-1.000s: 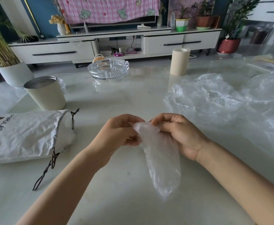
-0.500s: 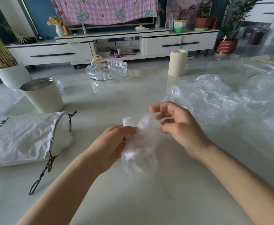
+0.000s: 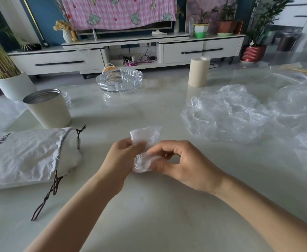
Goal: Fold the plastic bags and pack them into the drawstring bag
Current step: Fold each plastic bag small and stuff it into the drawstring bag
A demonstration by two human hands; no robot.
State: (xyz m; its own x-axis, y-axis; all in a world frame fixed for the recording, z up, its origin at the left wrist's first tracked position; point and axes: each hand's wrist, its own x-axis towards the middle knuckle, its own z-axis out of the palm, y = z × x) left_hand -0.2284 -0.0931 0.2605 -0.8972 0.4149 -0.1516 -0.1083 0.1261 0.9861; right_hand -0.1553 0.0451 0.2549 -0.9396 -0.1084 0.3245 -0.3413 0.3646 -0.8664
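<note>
Home, living room. Low white cabinet (image 3: 58, 60) running along far wall, drawers showing dark handles. TV (image 3: 131, 28) standing on it, pink checked cloth (image 3: 120, 11) hanging over screen. Cables (image 3: 143, 58) lying tangled in open shelf. Potted plants crowding both ends: tall one in red pot (image 3: 252, 53) at right, grassy one in white pot (image 3: 14, 86) at left, small pots (image 3: 201, 30) sitting on cabinet top. Vase (image 3: 67, 35) holding dried flowers. Glass ashtray (image 3: 120, 81) sitting on glossy pale table (image 3: 149, 206) in foreground.

Pale table (image 3: 149, 206) bears drawstring bag (image 3: 25, 155), tin (image 3: 48, 108), ashtray (image 3: 119, 80), roll (image 3: 198, 72), loose plastic bags (image 3: 225, 113).
</note>
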